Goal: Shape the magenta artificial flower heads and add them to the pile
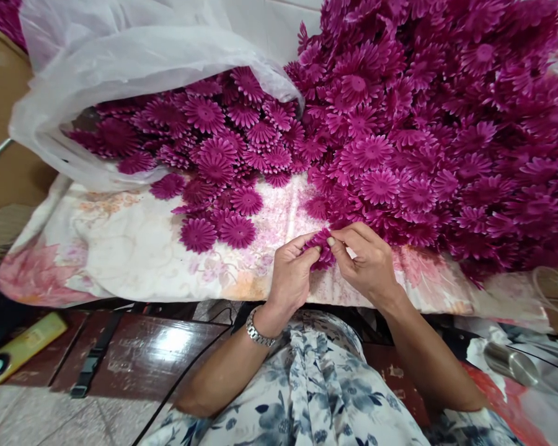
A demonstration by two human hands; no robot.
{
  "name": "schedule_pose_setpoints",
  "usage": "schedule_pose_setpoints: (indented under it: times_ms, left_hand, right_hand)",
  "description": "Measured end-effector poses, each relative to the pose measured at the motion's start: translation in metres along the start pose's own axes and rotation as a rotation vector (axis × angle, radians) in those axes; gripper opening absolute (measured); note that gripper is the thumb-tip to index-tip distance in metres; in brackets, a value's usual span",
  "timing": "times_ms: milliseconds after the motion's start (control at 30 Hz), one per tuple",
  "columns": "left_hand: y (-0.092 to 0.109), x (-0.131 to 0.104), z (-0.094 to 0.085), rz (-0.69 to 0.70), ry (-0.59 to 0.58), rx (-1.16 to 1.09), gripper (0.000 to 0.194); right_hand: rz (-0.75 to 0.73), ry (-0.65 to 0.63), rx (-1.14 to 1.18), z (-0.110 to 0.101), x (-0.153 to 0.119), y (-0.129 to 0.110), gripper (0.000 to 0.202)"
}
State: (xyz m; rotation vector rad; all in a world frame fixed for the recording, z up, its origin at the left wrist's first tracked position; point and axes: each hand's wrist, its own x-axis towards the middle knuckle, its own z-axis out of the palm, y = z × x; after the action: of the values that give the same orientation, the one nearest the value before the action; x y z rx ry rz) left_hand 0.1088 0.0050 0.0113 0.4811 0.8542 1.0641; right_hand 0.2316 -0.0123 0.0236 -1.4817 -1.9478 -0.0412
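Near the front edge of the cloth-covered table, my left hand (292, 271) pinches magenta artificial flower petals (324, 259) between thumb and fingers. On its wrist is a metal watch. My right hand (363, 257) meets it from the other side, with thumb and forefinger closed together at the edge of the same petals. Whether the piece is one layer or several stacked is hard to make out. Just beyond my hands a big heap of magenta flowers (376, 152) rises to the right. Loose flower petals (237, 231) lie to the left on the cloth.
A translucent plastic bag (158, 68) lies open at the back left, magenta flowers spilling from it. The floral tablecloth (134, 248) covers the table. Below are a dark wooden bench (162, 353), a yellow device (23, 350), a black buckle strap (93, 365) and a metal cylinder (511, 364).
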Motion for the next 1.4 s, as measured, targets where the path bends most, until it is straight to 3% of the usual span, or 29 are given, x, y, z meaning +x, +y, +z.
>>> schedule_pose_setpoints:
  times_ms: [200,467,567,667,733,800,867,900,933,967,1067,1267,1400]
  left_hand:
    - [0.001,0.001,-0.002,0.003,0.045,0.035,0.011]
    - [0.002,0.003,-0.007,0.017,0.087,0.037,0.010]
    - [0.003,0.003,-0.007,0.020,0.102,0.046,0.010]
    - [0.004,0.001,-0.004,0.014,0.111,0.036,0.013]
    - [0.004,0.001,-0.002,0.010,0.093,0.017,0.014]
    - [0.003,0.001,0.000,0.014,0.086,0.010,0.014]
    - [0.002,0.001,0.000,0.025,0.073,0.022,0.012]
    - [0.001,0.002,0.001,0.035,0.062,0.036,0.011]
    - [0.001,0.002,0.001,0.046,0.052,0.054,0.010]
    - [0.001,0.002,0.001,0.059,0.046,0.075,0.009]
    - [0.001,0.002,0.002,0.079,0.045,0.130,0.007]
    - [0.004,0.000,0.004,0.036,0.041,0.091,0.012]
    - [0.005,-0.001,0.004,0.030,0.027,0.049,0.014]
  right_hand:
    - [0.070,0.011,0.101,-0.004,0.002,0.000,0.015]
    - [0.094,0.045,0.039,-0.014,0.003,0.006,0.015]
    - [0.086,0.100,-0.069,-0.043,0.017,0.026,0.018]
    - [0.137,0.357,-0.418,-0.087,0.042,0.056,0.020]
    - [0.210,0.443,-0.525,-0.104,0.053,0.066,0.054]
    - [0.182,0.412,-0.516,-0.099,0.054,0.060,0.047]
    - [-0.038,0.222,-0.278,-0.076,0.043,0.040,0.019]
    - [-0.095,0.046,-0.118,-0.060,0.035,0.029,0.011]
    - [-0.110,-0.099,-0.017,-0.045,0.028,0.019,0.007]
    - [-0.103,-0.150,0.038,-0.031,0.022,0.011,0.011]
    - [-0.045,-0.148,0.084,-0.015,0.017,0.007,0.017]
    - [0.149,-0.156,0.268,-0.036,0.027,0.019,0.028]
    - [0.293,-0.188,0.508,-0.029,0.020,0.014,0.011]
